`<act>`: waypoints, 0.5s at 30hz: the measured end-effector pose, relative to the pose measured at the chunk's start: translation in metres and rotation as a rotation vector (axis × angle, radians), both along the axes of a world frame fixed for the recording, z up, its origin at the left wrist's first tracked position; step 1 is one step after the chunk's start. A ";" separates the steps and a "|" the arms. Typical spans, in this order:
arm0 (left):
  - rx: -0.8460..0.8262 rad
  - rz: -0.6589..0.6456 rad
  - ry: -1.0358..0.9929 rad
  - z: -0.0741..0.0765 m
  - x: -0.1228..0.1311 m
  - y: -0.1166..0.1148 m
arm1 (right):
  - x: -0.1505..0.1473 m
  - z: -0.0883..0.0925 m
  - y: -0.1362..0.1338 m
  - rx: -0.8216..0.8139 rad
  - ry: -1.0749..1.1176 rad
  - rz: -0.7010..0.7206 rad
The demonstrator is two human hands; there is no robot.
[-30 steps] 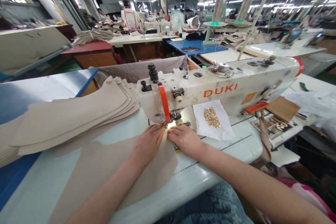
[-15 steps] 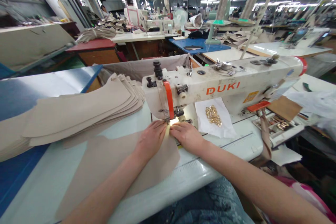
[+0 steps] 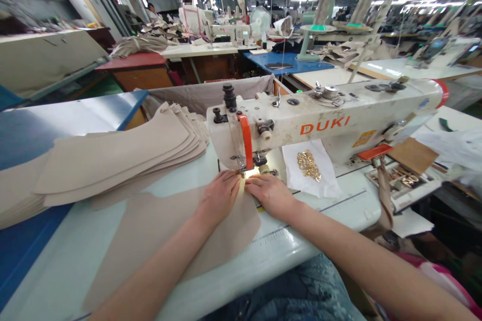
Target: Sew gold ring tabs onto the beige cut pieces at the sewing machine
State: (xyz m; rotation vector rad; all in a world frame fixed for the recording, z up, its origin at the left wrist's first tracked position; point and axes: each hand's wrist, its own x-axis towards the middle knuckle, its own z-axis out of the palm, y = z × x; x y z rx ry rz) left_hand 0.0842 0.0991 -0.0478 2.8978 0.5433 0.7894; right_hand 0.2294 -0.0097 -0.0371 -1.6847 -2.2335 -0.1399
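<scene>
A white sewing machine (image 3: pixel 327 120) with a red strip on its head stands on the pale table. Under its lit needle area lies the edge of a flat beige fabric piece (image 3: pixel 161 220). My left hand (image 3: pixel 218 198) rests on this fabric just left of the presser foot, fingers together and pressed down. On the right side of the foot, my right hand (image 3: pixel 271 195) presses near the fabric's edge with its fingers drawn together. What the fingertips may pinch is too small to tell.
A stack of beige fabric pieces (image 3: pixel 120 155) lies at left. Gold metal rings (image 3: pixel 309 164) sit on white cloth (image 3: pixel 329 180) behind my right hand. A parts tray (image 3: pixel 395 188) is at right. A person (image 3: pixel 192 17) is farther back.
The whole view has shifted slightly, with the machine appearing a little further right. Both hands stay beside the presser foot; the fabric has barely moved.
</scene>
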 end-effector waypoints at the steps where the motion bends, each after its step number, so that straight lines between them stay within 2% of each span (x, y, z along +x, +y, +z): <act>1: -0.005 0.001 -0.002 0.000 0.001 0.000 | 0.001 0.000 0.001 -0.001 -0.002 -0.003; 4: 0.002 -0.008 -0.002 0.000 0.000 -0.001 | 0.001 0.001 0.001 -0.004 -0.022 -0.001; 7: 0.020 -0.017 -0.026 -0.002 -0.012 -0.009 | -0.007 0.001 -0.005 0.012 -0.045 0.057; 11: 0.007 -0.010 -0.042 0.002 -0.046 -0.032 | -0.032 -0.005 -0.023 0.090 -0.015 0.161; 15: 0.007 0.083 0.027 0.013 -0.085 -0.067 | -0.047 -0.010 -0.035 0.160 0.058 0.183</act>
